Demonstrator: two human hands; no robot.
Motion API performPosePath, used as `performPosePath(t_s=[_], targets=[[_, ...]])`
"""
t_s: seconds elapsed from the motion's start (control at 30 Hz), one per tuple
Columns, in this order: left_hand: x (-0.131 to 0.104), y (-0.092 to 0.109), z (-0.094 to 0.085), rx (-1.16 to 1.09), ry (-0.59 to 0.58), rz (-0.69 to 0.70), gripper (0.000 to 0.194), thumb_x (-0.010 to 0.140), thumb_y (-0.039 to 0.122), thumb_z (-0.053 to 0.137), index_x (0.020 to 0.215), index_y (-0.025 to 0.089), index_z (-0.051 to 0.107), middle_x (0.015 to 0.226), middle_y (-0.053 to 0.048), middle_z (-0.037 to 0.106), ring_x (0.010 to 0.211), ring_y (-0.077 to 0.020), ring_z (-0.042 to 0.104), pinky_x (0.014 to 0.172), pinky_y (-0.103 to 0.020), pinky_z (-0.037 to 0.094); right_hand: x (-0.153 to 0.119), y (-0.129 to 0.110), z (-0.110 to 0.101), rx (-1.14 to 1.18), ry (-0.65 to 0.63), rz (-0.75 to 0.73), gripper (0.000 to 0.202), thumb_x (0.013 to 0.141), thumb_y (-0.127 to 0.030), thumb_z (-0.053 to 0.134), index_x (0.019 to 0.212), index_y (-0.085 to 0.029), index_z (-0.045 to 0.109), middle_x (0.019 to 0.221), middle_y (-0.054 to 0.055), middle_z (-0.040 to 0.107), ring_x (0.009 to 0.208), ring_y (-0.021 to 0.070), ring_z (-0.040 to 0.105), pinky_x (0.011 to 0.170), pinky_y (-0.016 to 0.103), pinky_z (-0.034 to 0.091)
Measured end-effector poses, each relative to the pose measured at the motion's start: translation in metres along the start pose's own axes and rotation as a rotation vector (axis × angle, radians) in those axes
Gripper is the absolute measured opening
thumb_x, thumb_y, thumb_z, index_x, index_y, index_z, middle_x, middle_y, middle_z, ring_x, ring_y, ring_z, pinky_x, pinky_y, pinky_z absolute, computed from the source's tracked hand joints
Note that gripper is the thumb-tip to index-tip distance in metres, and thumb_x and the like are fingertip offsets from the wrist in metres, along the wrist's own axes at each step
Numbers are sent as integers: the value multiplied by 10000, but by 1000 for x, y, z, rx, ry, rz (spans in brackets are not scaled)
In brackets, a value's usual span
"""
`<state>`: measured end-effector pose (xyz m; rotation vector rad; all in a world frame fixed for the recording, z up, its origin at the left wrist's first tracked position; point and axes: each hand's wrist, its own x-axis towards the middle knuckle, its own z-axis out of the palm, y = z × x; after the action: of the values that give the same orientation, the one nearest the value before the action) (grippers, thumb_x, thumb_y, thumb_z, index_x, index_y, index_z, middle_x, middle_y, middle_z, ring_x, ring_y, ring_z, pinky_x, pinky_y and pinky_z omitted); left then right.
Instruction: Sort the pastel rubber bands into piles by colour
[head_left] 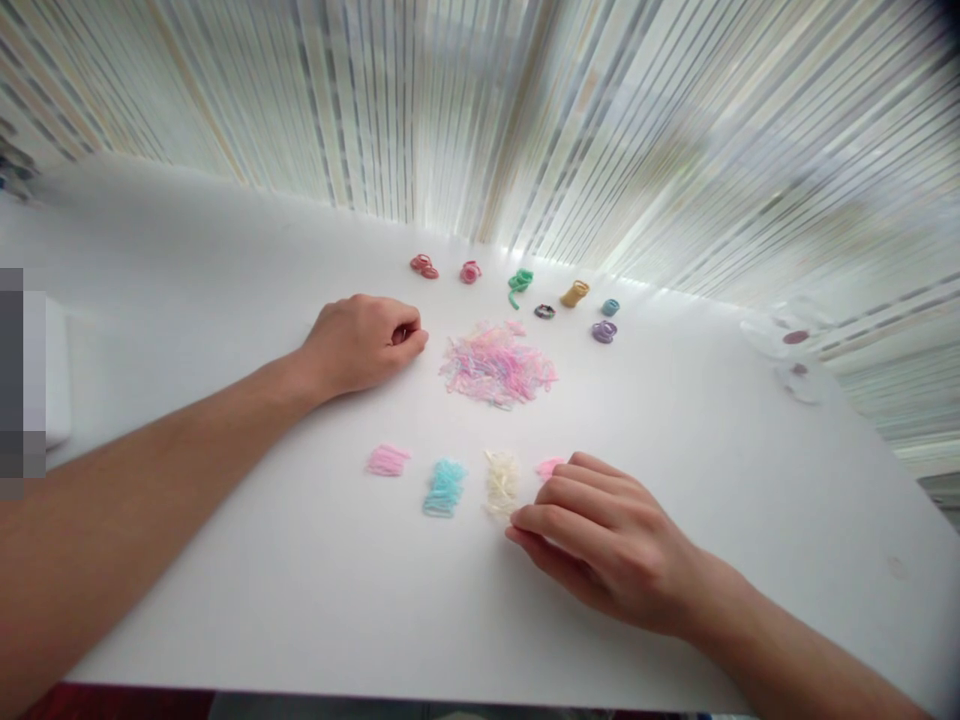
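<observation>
Grip of right hand (616,538) pinched at cream pile (501,480), partly hiding pink pile (548,467); left hand (358,342) closed near mixed pile (499,368).

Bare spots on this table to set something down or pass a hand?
Left: wide patch between left arm and curtain. Right: between right hand, purple coil and clear discs. Front: strip from cyan pile to near edge. Tighter: lane between mixed pile and cyan pile. Crowded: coil row behind mixed pile; cream pile by right hand.
</observation>
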<state>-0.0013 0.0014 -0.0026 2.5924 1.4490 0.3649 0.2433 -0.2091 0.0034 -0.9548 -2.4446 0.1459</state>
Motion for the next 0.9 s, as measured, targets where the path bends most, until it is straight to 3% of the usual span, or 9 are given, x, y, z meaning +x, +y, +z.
performPosePath(t_s=[0.43,0.9], targets=[[1,-1,1,19,15,8,295,895,455,487,771,226,626,838,-31,723,790,-212,618,666,-340,288,-2,5,-3,-33,-66,21,144,1016,-106,620,906,-134,708,726,49,630,686,188,533,674,354,386],[-1,0,-2,20,-19,0,309,917,462,472,742,224,565,804,-31,682,747,-197,569,655,-343,278,2,6,-8,24,54,38,164,932,-88,676,782,-153,666,656,26,592,606,157,464,597,344,335]])
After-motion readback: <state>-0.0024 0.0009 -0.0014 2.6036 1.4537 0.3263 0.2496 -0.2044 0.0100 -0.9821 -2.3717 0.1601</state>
